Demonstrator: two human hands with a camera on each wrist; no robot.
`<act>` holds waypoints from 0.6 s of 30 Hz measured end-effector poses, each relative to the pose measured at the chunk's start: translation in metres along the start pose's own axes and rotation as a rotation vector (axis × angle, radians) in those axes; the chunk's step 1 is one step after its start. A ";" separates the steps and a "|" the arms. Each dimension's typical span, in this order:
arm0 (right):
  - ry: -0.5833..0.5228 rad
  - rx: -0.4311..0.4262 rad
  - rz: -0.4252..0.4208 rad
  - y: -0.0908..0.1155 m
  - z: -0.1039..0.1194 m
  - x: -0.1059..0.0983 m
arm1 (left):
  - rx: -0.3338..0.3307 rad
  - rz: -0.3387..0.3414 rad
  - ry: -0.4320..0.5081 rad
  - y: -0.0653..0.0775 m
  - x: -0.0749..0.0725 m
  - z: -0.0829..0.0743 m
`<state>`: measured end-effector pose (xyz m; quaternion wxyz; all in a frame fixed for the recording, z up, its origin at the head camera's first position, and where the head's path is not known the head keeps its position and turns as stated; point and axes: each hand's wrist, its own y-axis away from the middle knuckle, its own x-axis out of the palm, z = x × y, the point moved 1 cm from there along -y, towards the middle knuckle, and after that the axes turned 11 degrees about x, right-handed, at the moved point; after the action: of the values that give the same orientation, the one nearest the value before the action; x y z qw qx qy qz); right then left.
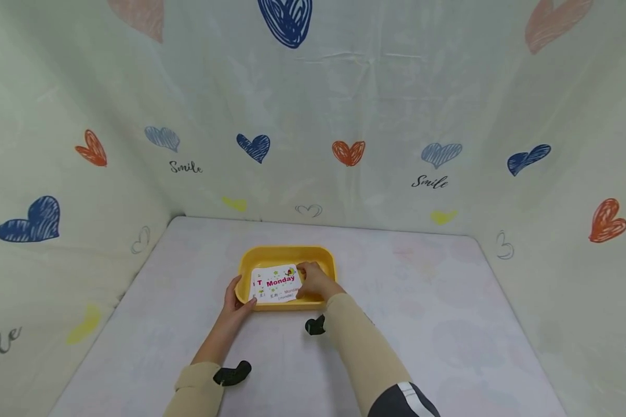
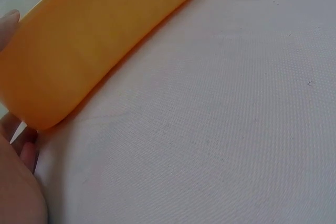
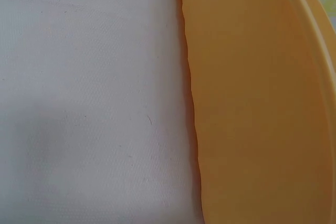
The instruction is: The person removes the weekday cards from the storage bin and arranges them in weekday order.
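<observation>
Pale cloth walls (image 1: 381,92) are standing around a white table (image 1: 422,324), showing red, blue, pink and yellow hearts (image 1: 348,153) and the word "Smile" (image 1: 430,182).

From the head view, a yellow tray (image 1: 287,255) is sitting on the far part of the table, a bit left of the middle. White cards (image 1: 273,284) are showing inside it, the top one saying "Monday". The left hand (image 1: 235,304) is holding the tray's near left corner, its thumb bending over the rim and its other fingers going round the left side. The right hand (image 1: 315,282) is reaching in from the right, its thumb and fingers a little apart, gripping the cards' right end. Tan sleeves (image 1: 362,336) are covering both arms.

From the left wrist, fingers (image 2: 27,153) are touching the tray's slanting side at the left.

From the right wrist, the tray's wall is filling the right, and the table is spreading out on the left.
</observation>
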<state>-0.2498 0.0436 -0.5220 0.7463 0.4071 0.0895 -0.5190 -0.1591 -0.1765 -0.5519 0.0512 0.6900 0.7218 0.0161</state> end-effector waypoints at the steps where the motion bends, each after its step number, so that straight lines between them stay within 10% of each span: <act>1: -0.005 -0.002 0.001 0.001 0.000 0.000 | -0.004 -0.001 -0.004 0.000 0.000 0.000; 18: -0.049 0.009 -0.012 -0.004 -0.003 0.003 | 0.041 0.012 0.020 0.001 -0.001 0.002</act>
<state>-0.2512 0.0431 -0.5274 0.7430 0.3973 0.0713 -0.5339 -0.1575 -0.1780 -0.5533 0.0298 0.6952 0.7182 0.0087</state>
